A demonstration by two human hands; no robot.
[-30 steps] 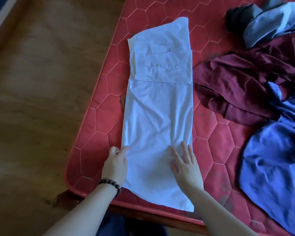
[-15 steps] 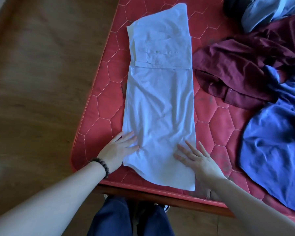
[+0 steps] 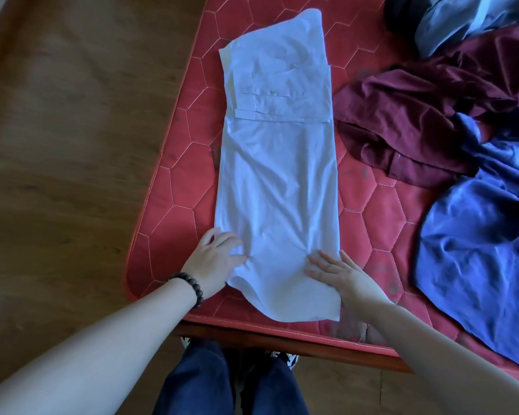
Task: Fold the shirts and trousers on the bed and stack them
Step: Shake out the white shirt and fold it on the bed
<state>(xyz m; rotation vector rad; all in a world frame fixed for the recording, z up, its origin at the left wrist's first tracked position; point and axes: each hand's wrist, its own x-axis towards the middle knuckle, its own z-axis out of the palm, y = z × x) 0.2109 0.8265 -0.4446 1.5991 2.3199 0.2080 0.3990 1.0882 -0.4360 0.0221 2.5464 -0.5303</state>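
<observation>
A white shirt (image 3: 277,163) lies flat on the red quilted mattress (image 3: 177,163), folded lengthwise into a long narrow strip with its sleeves tucked across the far end. My left hand (image 3: 215,262) rests on the shirt's near left edge with its fingers spread. My right hand (image 3: 340,275) lies flat on the near right edge, fingers straight. The shirt's hem (image 3: 300,313) reaches almost to the mattress's front edge.
A maroon garment (image 3: 411,121) lies crumpled right of the white shirt. A blue garment (image 3: 477,241) spreads over the right side, and a grey and dark one (image 3: 450,19) sits at the far right corner. Wooden floor (image 3: 72,145) lies left of the bed.
Both hands slid toward the near hem along the shirt's edges and now lie flat with spread fingers. The view has tilted down, showing my legs.
</observation>
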